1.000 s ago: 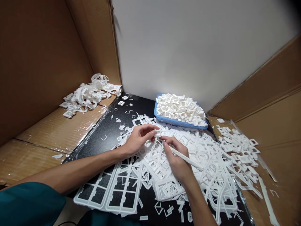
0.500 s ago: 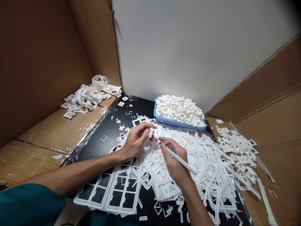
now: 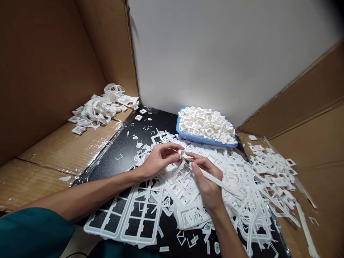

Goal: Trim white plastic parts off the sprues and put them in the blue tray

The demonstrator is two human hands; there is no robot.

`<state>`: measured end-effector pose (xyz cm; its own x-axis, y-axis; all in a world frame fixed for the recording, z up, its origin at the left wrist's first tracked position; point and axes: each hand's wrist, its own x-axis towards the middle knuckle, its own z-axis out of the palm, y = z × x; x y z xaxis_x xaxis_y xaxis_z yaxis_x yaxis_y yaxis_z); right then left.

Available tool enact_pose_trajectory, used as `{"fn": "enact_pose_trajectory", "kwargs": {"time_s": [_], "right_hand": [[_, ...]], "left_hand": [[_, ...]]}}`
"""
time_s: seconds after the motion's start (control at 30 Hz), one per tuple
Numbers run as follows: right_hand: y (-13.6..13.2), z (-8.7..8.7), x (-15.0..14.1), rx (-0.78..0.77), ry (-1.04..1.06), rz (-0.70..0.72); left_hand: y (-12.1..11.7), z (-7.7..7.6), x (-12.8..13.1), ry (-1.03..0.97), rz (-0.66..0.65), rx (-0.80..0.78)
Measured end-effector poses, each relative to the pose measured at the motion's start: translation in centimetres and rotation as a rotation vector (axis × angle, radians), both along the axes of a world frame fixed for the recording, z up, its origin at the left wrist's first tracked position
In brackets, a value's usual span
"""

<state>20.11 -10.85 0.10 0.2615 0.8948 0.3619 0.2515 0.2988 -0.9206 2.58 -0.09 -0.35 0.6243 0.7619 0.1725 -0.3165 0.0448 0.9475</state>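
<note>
Between the thumb and fingers of my left hand (image 3: 161, 159) is a small white plastic piece (image 3: 182, 154), pinched and tilted up over the heap. My right hand (image 3: 208, 179) is closed around a slim white-handled tool (image 3: 215, 181), whose short dark tip points at the piece. The tip sits right beside it; whether the two touch I cannot tell. Under both hands lies a heap of white plastic frames and offcuts (image 3: 185, 193). Two large grid-like white frames (image 3: 138, 236) rest in front of my left forearm.
Behind the heap stands a blue tray (image 3: 193, 137) piled with small white pieces. More white pieces (image 3: 271, 168) lie on cardboard at the right, and another pile (image 3: 99, 109) at the left. Scraps dot the black tabletop (image 3: 107, 170). Cardboard walls and a pale panel (image 3: 215, 53) enclose the area.
The small piece in my left hand has been turned and shifted slightly right. My right hand has moved a little right, with the tool still in it.
</note>
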Motion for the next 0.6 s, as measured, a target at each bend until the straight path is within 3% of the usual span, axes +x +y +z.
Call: {"fn": "enact_pose_trajectory", "kwargs": {"time_s": [0.23, 0.43, 0.6], "right_hand": [[0.29, -0.34, 0.01, -0.023, 0.017, -0.033], [0.37, -0.50, 0.37, -0.017, 0.050, -0.056], [0.14, -0.39, 0.51, -0.005, 0.093, 0.016]], "left_hand": [[0.19, -0.39, -0.18, 0.010, -0.079, 0.000], [0.38, -0.45, 0.10, 0.068, -0.006, 0.068], [0.57, -0.33, 0.15, 0.088, 0.017, 0.085]]}}
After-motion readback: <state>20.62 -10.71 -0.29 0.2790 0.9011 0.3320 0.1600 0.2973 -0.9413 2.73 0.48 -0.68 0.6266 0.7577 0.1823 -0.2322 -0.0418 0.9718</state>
